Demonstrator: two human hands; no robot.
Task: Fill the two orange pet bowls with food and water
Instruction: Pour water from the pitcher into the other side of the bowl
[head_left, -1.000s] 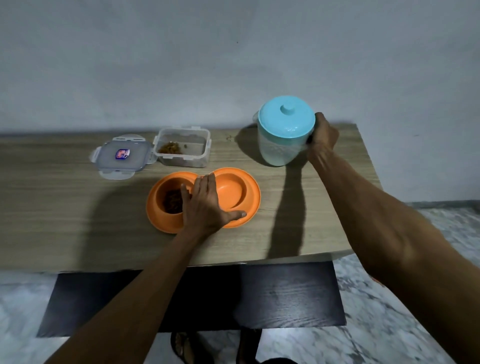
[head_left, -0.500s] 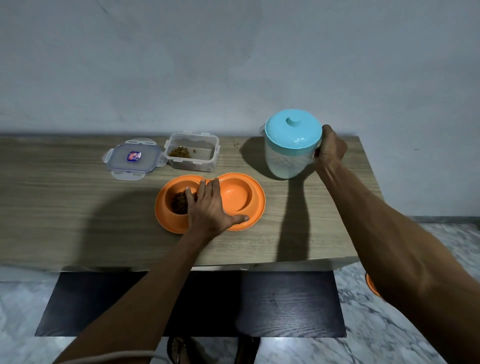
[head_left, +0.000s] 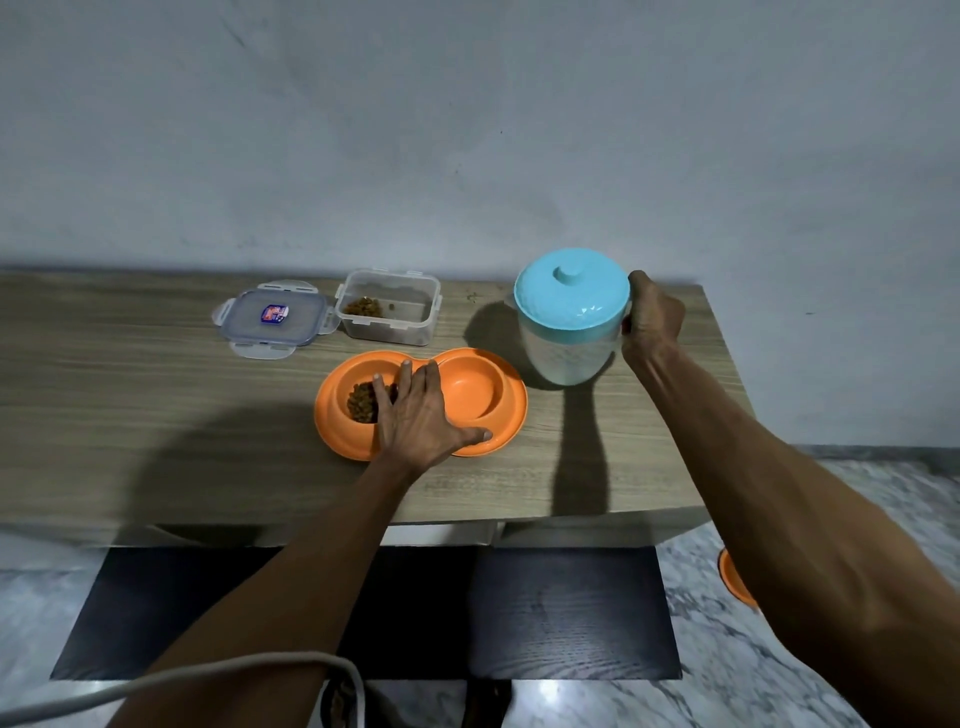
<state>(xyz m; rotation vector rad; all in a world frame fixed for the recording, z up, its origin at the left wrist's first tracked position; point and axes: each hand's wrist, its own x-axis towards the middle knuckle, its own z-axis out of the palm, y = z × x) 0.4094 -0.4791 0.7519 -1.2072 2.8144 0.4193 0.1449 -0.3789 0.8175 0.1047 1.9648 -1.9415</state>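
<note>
An orange double pet bowl (head_left: 511, 410) lies on the wooden table (head_left: 130, 395). Its left bowl holds brown kibble (head_left: 362, 401); its right bowl (head_left: 470, 387) looks dry. My left hand (head_left: 418, 418) rests flat on the dish's front rim between the two bowls, fingers spread, thumb on the rim. A clear water jug with a light blue lid (head_left: 570, 312) stands just right of the dish. My right hand (head_left: 649, 319) is closed around the jug's handle side. The jug appears slightly off the table or tilted; I cannot tell which.
An open clear food container (head_left: 387, 312) with a little kibble stands behind the dish, its lid (head_left: 272, 317) lying to its left. The wall is close behind. Another orange dish (head_left: 735, 579) shows on the marble floor at right. A dark mat (head_left: 571, 613) lies below.
My right hand has kept its grip on the jug, which sits a little nearer the orange dish. My left hand stays on the dish. My head has tilted, shifting the whole scene down.
</note>
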